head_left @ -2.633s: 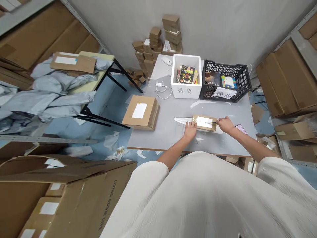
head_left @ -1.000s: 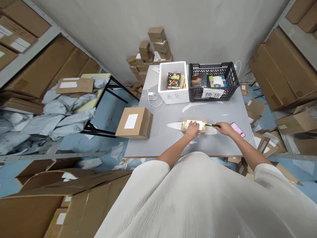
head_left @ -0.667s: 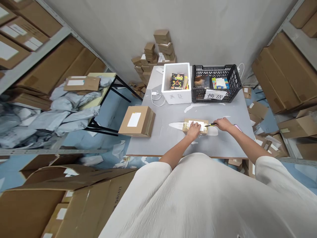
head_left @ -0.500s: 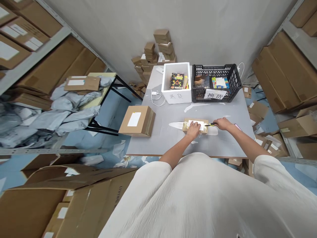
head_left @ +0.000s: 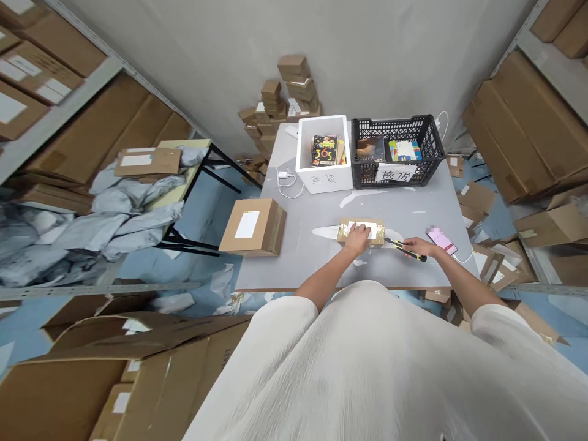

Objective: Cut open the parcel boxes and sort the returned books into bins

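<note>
A small cardboard box (head_left: 380, 236) wrapped in tape, with a white label on top, lies on the grey table (head_left: 312, 269). My left hand (head_left: 358, 239) rests on it, fingers stretched over the label. To the right of the box, my right hand (head_left: 419, 246) is closed round a black-and-yellow utility knife (head_left: 416, 255). The knife's front end points left, close to the box's right end; whether it touches the cardboard I cannot tell.
Behind stand a white foam box (head_left: 325, 181) and a black plastic crate (head_left: 432, 168), both holding books. A larger carton (head_left: 236, 226) sits at the table's left edge. A phone (head_left: 441, 240) with a cable lies on the right. Shelves of cartons flank both sides.
My right hand has drawn down and a little right with the utility knife, which now slants down to the right. More of the phone shows. My left hand stays on the small box.
</note>
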The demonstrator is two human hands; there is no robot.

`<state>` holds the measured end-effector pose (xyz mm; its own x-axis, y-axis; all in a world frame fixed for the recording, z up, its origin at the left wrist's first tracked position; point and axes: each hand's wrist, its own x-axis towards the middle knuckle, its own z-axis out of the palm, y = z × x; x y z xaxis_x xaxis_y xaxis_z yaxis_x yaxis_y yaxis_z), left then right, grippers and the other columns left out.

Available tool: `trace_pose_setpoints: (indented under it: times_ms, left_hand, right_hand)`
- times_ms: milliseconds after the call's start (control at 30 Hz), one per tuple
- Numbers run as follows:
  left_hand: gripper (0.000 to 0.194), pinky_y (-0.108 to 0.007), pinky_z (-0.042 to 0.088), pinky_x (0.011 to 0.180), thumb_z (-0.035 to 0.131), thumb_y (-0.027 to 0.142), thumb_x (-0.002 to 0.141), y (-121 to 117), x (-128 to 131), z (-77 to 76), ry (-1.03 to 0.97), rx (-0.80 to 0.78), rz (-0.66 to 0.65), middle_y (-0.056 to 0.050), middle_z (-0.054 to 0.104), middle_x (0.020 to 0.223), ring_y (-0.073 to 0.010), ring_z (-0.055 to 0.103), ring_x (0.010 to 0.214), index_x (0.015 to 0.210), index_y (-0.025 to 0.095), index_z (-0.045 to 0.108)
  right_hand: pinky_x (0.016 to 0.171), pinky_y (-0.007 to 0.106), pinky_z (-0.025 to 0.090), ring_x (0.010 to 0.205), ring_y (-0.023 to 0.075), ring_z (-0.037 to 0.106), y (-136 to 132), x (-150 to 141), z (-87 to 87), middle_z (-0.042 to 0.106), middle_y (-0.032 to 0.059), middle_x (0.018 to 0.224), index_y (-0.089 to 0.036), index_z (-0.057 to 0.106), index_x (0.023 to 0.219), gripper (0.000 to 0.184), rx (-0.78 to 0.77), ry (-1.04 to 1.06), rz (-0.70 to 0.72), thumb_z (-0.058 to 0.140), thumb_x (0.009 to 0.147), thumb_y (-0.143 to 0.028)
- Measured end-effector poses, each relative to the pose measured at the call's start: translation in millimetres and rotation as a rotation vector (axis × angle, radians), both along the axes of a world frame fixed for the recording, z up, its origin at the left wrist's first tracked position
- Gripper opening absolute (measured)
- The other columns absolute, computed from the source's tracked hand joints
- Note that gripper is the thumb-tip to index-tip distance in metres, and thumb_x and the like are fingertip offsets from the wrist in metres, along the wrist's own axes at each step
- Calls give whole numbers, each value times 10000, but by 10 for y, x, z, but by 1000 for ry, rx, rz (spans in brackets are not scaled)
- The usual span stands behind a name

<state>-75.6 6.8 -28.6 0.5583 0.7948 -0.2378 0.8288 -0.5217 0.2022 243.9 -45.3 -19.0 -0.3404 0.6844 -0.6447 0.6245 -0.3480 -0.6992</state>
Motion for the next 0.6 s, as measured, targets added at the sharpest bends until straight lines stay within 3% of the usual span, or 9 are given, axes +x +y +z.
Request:
trace_pose_setpoints:
  times_ms: [67, 133, 267, 400, 500, 600]
  left_hand:
    - [715, -486, 288, 1330, 788, 402, 984, 19, -6, 38, -25, 4, 17, -184, 619, 1496, -341, 689, 1295, 1599, 180, 498]
    - [640, -469, 366, 1262, 681, 415, 1059, 57, -1, 82, -55, 19, 55, -191, 587, 1544, -342, 678, 1309, 1620, 188, 475]
    - [450, -456, 438, 1136, 527, 248, 1108, 158, 51, 137, -60, 17, 112, -181, 585, 1535, -324, 681, 1270, 1555, 196, 529]
    - [493, -460, 404, 1149, 604, 187, 1054, 228, 129, 116, -57, 15, 108, -180, 596, 1515, -343, 582, 1409, 1542, 198, 530]
    - [569, -470, 384, 1161, 657, 150, 1003, 276, 185, 102, -40, 13, 90, -186, 560, 1575, -342, 517, 1466, 1550, 220, 519]
    - [607, -492, 387, 1148, 689, 123, 945, 329, 225, 111, -12, 3, 62, -195, 594, 1533, -350, 514, 1440, 1527, 220, 546]
  right_hand:
    - [602, 270, 514, 719, 200, 685, -82, 37, 2, 776, 50, 812, -231, 698, 885, 499, 42, 10, -79, 699, 893, -730]
    - [615, 265, 521, 744, 202, 693, -124, 42, 34, 791, 49, 845, -231, 691, 926, 501, 111, -1, -161, 666, 922, -731]
    - [706, 290, 555, 839, 220, 715, -148, -90, 140, 819, 60, 975, -226, 731, 1098, 458, 295, -81, -190, 527, 1050, -634]
    - [953, 353, 546, 1117, 274, 722, -164, -314, 249, 796, 101, 1203, -254, 744, 1386, 418, 545, -336, 4, 475, 1112, -422]
    - [955, 355, 514, 1149, 300, 709, -158, -444, 320, 752, 134, 1245, -270, 713, 1506, 455, 590, -544, 189, 528, 1109, -395]
    - [950, 353, 488, 1168, 310, 693, -130, -519, 362, 726, 148, 1278, -284, 695, 1547, 473, 596, -655, 255, 535, 1117, -398]
